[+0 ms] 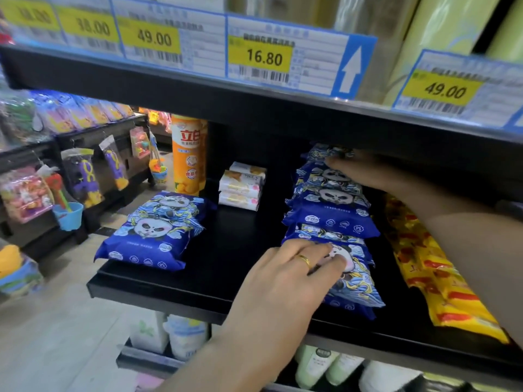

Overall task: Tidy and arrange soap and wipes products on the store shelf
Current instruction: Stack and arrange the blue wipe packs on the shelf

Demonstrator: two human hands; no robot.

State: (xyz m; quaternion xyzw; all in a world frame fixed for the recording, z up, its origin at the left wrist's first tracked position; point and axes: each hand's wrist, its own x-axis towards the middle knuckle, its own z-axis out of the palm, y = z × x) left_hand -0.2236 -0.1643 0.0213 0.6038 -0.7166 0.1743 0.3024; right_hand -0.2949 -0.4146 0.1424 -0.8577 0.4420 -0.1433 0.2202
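Observation:
On the black shelf point(215, 267) a row of several blue panda-print wipes packs point(331, 205) runs from front to back. My left hand point(285, 281), with a gold ring, rests flat with straight fingers on the front pack point(353, 281). My right hand point(359, 171) reaches deep under the upper shelf and touches the rear packs; how its fingers lie is partly hidden. A separate stack of blue wipes packs point(155, 230) lies at the shelf's left front. White soap bars point(240, 188) are stacked at the back middle.
An orange bottle point(188, 154) stands at the back left. Yellow-red packets point(441, 278) lie right of the wipes row. The upper shelf edge point(254, 103) with price tags hangs low overhead. Bottles fill the shelf below point(325, 366). An aisle with toy racks lies left.

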